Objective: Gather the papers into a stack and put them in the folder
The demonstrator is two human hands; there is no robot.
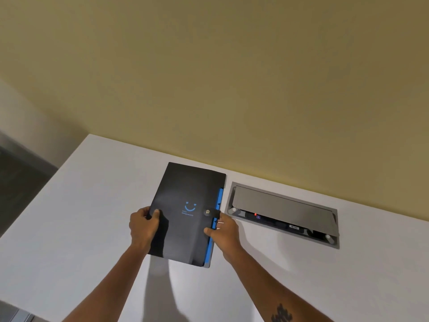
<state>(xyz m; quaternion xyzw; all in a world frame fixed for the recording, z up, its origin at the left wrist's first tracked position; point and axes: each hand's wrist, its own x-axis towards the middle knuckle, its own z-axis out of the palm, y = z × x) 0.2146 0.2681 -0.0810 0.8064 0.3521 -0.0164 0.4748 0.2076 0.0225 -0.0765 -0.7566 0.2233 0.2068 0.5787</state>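
Head view: both hands hold the black folder (185,212) just above the white bench (92,217), beside a metal cable hatch (283,212). The left hand (142,226) has its grip clamped on the spine edge; the right hand (224,231) pinches the snap-strap side. No loose papers show, so filing looks done; only setting down seems left.
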